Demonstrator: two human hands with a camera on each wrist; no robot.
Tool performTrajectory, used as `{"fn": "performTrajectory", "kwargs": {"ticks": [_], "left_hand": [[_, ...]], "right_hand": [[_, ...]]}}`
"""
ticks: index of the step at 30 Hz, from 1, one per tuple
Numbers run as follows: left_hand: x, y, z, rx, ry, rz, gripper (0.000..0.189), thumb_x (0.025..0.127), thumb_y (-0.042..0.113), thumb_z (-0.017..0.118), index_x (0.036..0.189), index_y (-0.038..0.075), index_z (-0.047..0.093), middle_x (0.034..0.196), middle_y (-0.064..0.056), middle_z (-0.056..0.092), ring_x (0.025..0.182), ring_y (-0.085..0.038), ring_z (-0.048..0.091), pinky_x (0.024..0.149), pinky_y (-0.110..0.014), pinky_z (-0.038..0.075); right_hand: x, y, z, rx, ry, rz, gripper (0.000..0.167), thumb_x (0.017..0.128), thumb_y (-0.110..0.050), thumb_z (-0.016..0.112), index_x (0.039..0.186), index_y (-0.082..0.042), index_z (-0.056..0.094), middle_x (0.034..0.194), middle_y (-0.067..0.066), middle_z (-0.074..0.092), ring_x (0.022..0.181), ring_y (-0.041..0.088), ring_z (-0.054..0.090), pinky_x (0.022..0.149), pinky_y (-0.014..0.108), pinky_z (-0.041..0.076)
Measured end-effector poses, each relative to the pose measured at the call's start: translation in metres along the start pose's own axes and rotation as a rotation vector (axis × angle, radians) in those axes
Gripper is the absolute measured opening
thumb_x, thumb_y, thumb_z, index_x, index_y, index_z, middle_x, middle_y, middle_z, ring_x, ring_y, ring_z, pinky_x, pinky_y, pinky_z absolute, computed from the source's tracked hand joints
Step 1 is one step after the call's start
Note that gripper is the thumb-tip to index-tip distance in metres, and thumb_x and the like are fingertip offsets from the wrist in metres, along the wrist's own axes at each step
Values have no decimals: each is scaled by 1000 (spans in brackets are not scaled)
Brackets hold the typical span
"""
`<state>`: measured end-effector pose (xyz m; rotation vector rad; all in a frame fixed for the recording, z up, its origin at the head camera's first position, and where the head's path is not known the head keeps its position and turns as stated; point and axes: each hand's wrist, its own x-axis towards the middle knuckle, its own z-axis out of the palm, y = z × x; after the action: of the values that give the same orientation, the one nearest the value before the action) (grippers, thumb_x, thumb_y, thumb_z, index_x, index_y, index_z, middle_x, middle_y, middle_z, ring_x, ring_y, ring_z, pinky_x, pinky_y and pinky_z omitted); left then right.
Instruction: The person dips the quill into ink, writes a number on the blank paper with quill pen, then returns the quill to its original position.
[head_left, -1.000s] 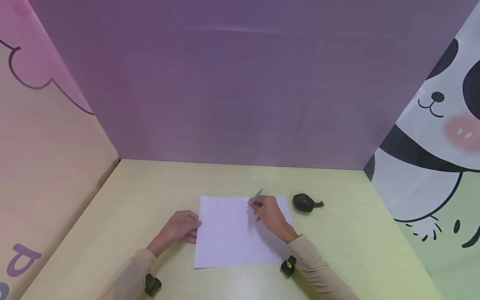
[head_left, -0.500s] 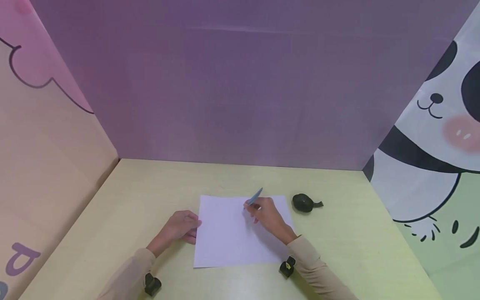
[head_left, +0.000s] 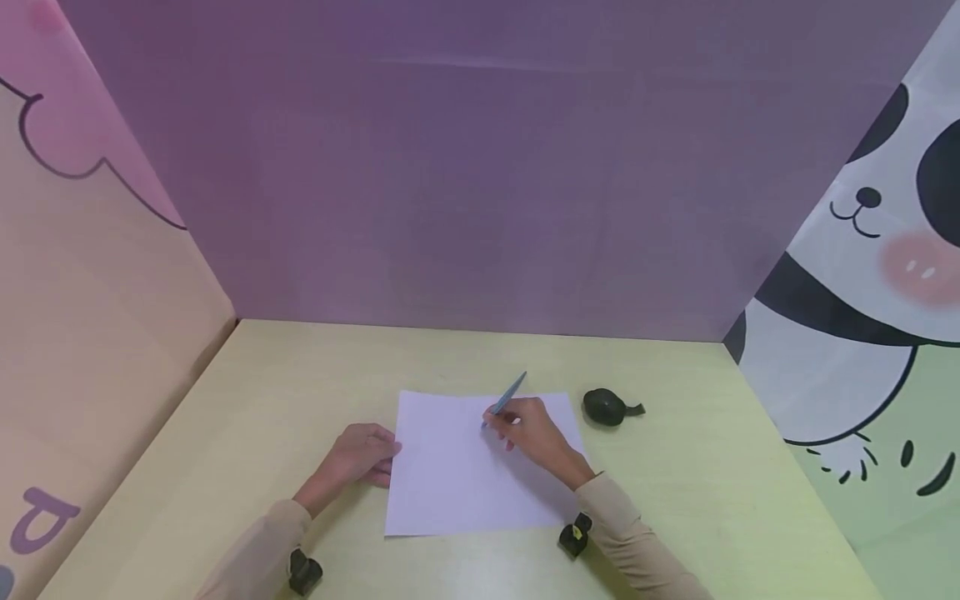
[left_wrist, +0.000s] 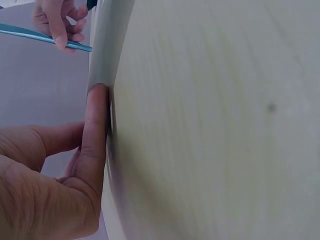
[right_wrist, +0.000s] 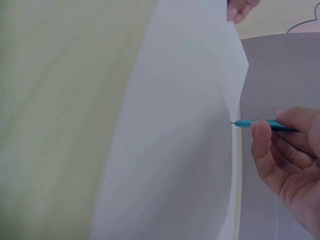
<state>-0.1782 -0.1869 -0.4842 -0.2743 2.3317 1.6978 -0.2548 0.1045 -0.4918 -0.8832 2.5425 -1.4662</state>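
Note:
A white sheet of paper (head_left: 442, 483) lies on the table. My right hand (head_left: 534, 432) pinches a slim blue pen (head_left: 512, 392) between thumb and fingers over the upper middle of the sheet. In the right wrist view the pen (right_wrist: 247, 123) points its tip at the paper (right_wrist: 170, 100), very close to the surface. My left hand (head_left: 362, 454) rests at the sheet's left edge, fingertips overlapping it. In the left wrist view one finger of the left hand (left_wrist: 60, 175) extends straight along to the paper's edge. No marks show on the paper.
A dark, rounded object with a short stem-like tail (head_left: 604, 407) lies just right of the sheet. The pale wooden table (head_left: 300, 367) meets a purple panel (head_left: 480, 208) at the back. Dark wrist devices sit on both sleeves.
My right hand has moved slightly left and toward me with the pen, whose tip now shows below the fingers. My left hand stays at the paper's edge.

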Motion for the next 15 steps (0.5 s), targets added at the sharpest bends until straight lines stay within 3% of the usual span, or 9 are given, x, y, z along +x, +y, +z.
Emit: {"fn": "performTrajectory", "kwargs": {"ticks": [8,15], "left_hand": [[0,1,0,10,15,10,28,98,2,68,117,-17,60,93,-20,75,73,-24,74,65,-39,68],[0,-2,2,-7,27,8,27,97,1,68,117,-16,60,90,-19,75,71,-22,72,64,-39,68]], "right_hand": [[-1,-5,-4,-9,-45,-4,18,102,-12,67,104,4,78,72,11,69,52,11,60,47,20,50],[-3,-7,-5,-2,-57,-6,19,102,-13,69,102,4,78,71,12,69,53,14,61,48,19,49]]}}
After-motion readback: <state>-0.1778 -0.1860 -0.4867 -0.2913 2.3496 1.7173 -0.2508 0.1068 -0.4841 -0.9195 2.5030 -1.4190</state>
